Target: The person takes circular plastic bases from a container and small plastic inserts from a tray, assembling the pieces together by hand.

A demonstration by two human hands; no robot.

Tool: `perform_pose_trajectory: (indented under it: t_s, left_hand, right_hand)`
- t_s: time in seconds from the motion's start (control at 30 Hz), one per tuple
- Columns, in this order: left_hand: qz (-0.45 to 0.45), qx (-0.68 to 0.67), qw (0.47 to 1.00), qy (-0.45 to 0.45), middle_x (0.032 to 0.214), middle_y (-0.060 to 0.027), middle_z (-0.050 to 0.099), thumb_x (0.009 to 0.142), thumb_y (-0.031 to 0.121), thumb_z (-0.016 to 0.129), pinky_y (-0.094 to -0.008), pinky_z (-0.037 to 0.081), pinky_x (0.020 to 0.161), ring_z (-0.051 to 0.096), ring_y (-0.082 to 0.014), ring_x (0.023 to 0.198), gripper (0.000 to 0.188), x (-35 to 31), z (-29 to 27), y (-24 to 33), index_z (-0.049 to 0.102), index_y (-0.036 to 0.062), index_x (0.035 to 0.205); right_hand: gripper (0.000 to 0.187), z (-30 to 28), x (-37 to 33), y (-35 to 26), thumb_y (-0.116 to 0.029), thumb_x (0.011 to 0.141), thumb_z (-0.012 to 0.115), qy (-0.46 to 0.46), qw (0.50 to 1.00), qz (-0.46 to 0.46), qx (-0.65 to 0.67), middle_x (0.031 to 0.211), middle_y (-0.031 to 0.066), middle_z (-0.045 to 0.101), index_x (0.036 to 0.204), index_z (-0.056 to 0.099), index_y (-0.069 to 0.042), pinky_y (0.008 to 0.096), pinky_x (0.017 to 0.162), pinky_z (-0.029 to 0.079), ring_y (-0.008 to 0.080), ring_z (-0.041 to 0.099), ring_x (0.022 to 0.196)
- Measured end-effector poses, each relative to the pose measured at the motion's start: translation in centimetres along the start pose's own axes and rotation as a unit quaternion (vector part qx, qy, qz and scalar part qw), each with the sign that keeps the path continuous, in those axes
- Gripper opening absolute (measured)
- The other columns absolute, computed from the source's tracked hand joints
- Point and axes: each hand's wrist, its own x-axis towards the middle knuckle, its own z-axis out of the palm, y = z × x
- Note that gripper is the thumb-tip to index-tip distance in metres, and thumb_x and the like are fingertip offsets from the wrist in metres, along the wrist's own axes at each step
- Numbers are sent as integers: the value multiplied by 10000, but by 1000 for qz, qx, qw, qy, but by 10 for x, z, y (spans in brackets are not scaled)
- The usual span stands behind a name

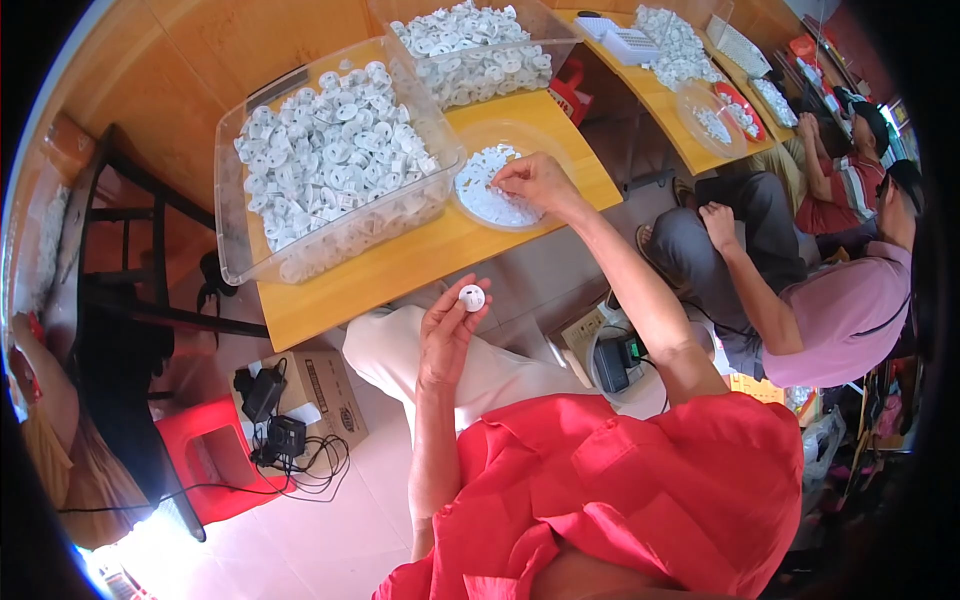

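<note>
My left hand (447, 335) is raised in front of the table edge, its thumb and fingers closed on a small round white plastic part (472, 297) with a dark slot in its face. Over a shallow round clear dish (512, 228) on the table, my right hand (541, 184) has its fingertips pinched together. Small white pieces (490, 208) fill much of that dish, and the fingertips are down among them. Whatever sits between those fingertips is too small to make out.
Left of the dish, a large clear tub (228, 215) is heaped with white round parts. A second clear tub (565, 38) of them stands behind. A red stool (205, 505), a cardboard box (338, 400) and black cables lie at left. Another person (840, 310) sits at right.
</note>
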Motion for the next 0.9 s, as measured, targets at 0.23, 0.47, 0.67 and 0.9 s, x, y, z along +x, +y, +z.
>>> perform_pose_trajectory:
  t_s: [0.23, 0.47, 0.67, 0.9]
  left_hand:
    - [11, 1, 1000, 2, 1158, -173, 549, 886, 74, 510, -253, 505, 832, 592, -201, 968, 308, -1, 2, 0, 490, -6, 1183]
    - [18, -25, 1000, 0, 1104, -131, 584, 885, 76, 525, -234, 503, 773, 595, -143, 895, 217, -2, -4, 0, 531, 5, 1089]
    - [29, -40, 999, 0, 1075, -104, 599, 869, 67, 548, -239, 503, 769, 591, -127, 878, 217, -3, -7, -2, 541, 15, 1080]
    - [35, -52, 998, -12, 1042, -65, 599, 846, 52, 576, -262, 489, 819, 577, -129, 929, 225, -4, -7, -2, 543, 35, 1068]
  right_hand:
    - [94, 0, 0, 2, -31, 707, 662, 7, 999, -45, 28, 717, 62, 663, 793, 698, -19, 237, 617, 460, 102, 589, 649]
    - [63, 1, -24, -26, -8, 720, 674, 12, 1000, -7, 15, 699, -20, 604, 781, 667, -23, 175, 593, 409, 32, 521, 643]
    - [64, 35, -97, -53, -24, 770, 640, -75, 987, 1, 140, 757, 5, 619, 826, 653, 5, 181, 615, 424, 43, 528, 671]
    - [86, 57, -128, -53, 2, 770, 624, -51, 995, -52, 67, 766, 43, 604, 852, 652, 3, 208, 628, 423, 77, 534, 695]
